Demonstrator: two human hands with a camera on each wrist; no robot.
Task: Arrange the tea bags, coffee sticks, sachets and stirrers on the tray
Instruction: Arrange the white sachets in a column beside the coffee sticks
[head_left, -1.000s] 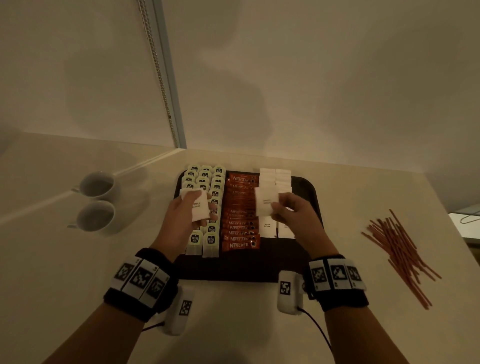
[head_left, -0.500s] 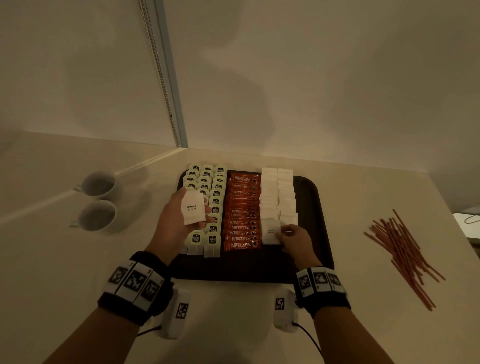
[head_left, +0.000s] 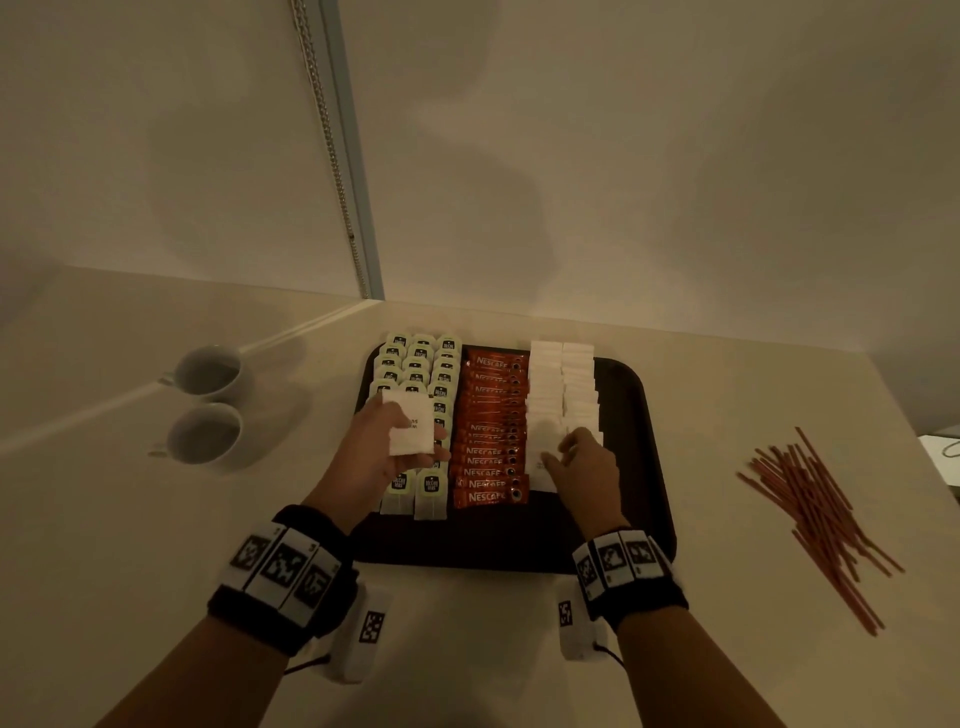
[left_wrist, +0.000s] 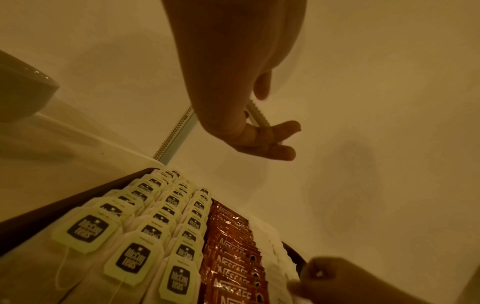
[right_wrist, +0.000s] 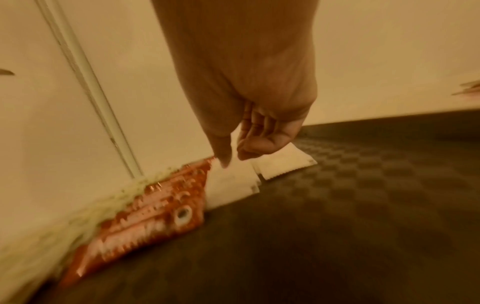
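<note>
Sachets being laid on tray: right hand pressing one down, grip slack; left hand pinching spare sachet. Next: pass it over.

My left hand hangs raised left of centre, thumb and curled fingers pinching a flat white sachet by its near edge, palm turned up and to the right. My right hand sits lower and to the right, knuckles up, thumb and fingertips pointing down and touching the white packet beneath them. Both forearms reach in from the near edge, each wrist wrapped in a black band with markers.
</note>
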